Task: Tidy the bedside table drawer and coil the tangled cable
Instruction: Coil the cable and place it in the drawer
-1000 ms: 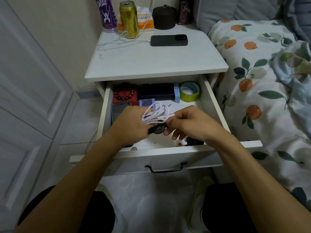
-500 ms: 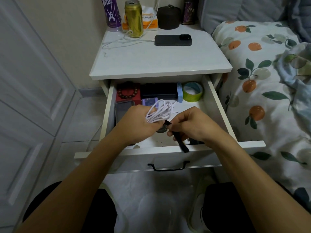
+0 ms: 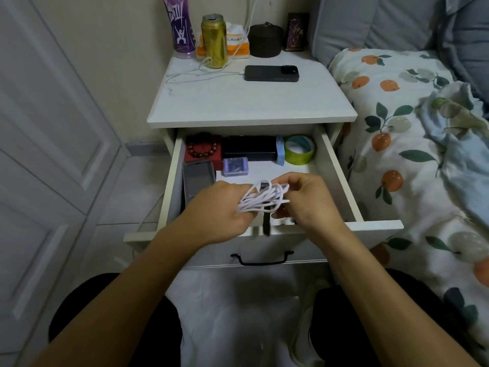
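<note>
A white cable [image 3: 260, 200] is gathered into a loose coil above the front of the open drawer [image 3: 341, 178]. My left hand [image 3: 219, 210] grips the coil's left end. My right hand [image 3: 308, 201] pinches its right side, fingers closed at the loops. A black strap [image 3: 266, 223] crosses the coil and hangs down over the drawer's front edge. At the back of the drawer lie a bead bracelet on a red box [image 3: 203, 151], a black box [image 3: 248, 151], a green tape roll [image 3: 299, 153], a small purple case [image 3: 235, 166] and a clear phone case [image 3: 198, 178].
On the bedside table top [image 3: 248, 107] lie a dark phone [image 3: 271, 73] with its own white charging cable, a gold can [image 3: 214, 40], a purple bottle [image 3: 180, 25] and a brown round box [image 3: 265, 40]. A bed with fruit-print bedding [image 3: 412, 144] is at right, a white door [image 3: 47, 144] at left.
The coil and both hands have shifted slightly rightward. The black strap, held slanting in my right hand before, now crosses the coil and hangs straight down. My right hand moved up to the coil's right side.
</note>
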Available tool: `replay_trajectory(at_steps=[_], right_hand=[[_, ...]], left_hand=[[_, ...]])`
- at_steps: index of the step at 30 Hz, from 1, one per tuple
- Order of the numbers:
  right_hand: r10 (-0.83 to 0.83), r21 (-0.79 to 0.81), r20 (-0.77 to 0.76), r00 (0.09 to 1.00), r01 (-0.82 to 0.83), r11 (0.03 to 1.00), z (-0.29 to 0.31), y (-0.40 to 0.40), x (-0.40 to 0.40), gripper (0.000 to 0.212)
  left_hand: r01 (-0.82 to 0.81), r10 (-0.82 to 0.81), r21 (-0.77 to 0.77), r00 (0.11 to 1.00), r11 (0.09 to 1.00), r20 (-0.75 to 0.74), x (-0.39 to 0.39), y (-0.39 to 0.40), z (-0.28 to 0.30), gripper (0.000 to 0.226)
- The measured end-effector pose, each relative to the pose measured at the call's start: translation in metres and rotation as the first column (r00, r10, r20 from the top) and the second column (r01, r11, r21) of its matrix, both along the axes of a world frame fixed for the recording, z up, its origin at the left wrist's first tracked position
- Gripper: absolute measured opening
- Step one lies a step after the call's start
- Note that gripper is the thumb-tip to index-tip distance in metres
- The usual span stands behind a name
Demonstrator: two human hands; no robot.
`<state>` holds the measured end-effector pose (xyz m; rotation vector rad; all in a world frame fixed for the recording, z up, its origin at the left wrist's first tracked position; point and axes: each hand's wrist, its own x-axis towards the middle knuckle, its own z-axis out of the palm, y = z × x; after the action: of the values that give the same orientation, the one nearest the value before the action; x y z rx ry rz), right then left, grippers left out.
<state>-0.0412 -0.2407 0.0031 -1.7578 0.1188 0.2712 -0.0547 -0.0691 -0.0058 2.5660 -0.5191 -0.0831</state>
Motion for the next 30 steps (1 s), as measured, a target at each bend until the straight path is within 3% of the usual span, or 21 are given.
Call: replay_trajectory(at_steps=[4, 12, 17, 21, 25, 30], right_hand=[[-0.016, 0.042, -0.015, 1.000, 0.017, 0.999, -0.001, 0.005, -0.012, 0.010], [0.030, 0.306, -0.238, 0.971, 0.045, 0.951, 0.011, -0.003, -0.022, 0.008], [0.061, 0.247, -0.196, 0.979, -0.011, 0.969, 0.012, -0.001, -0.023, 0.018], [0.208, 0.117, -0.068, 0.976, -0.199, 0.973, 0.008, 0.004, -0.022, 0.017], [0.224, 0.012, 0.051, 0.973, -0.225, 0.974, 0.003, 0.009, -0.021, 0.013], [0.118, 0.082, 0.017, 0.993, -0.119, 0.990, 0.002, 0.005, -0.021, 0.013]], left_hand=[[0.009, -0.025, 0.182, 0.996, 0.983, 0.084, -0.012, -0.001, 0.005, 0.005], [-0.019, -0.052, 0.340, 0.979, 0.940, 0.199, -0.031, 0.000, 0.008, 0.017], [-0.086, -0.060, 0.520, 0.964, 0.850, 0.259, -0.036, -0.004, 0.015, 0.020], [-0.149, -0.020, 0.615, 0.966, 0.774, 0.258, -0.033, -0.003, 0.015, 0.026], [-0.166, 0.036, 0.561, 0.971, 0.811, 0.236, -0.026, -0.003, 0.018, 0.025], [-0.092, 0.078, 0.278, 0.995, 0.956, 0.060, -0.016, -0.002, 0.013, 0.023]])
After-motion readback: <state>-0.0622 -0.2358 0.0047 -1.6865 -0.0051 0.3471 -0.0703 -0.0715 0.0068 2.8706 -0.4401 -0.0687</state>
